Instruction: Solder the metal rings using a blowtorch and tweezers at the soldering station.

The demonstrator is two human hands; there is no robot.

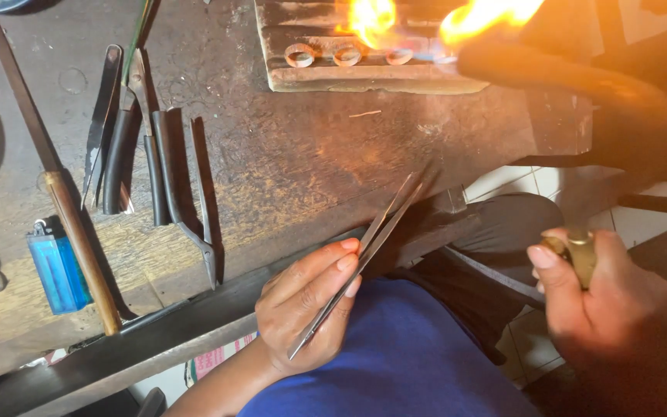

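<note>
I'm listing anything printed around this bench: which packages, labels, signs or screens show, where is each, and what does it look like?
Printed paper or packet: under the bench edge, beside the left forearm; pink and white, mostly hidden.
Lighter: on the bench at left; blue translucent box with a metal top, no label visible.
No signs or screens in view.

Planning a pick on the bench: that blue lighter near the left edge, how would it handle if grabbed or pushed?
The blue lighter lies flat on its broad side, so it would probably slide, not roll. It looks small and plastic, likely light. Its smooth, glossy casing may be somewhat slippery.
</note>
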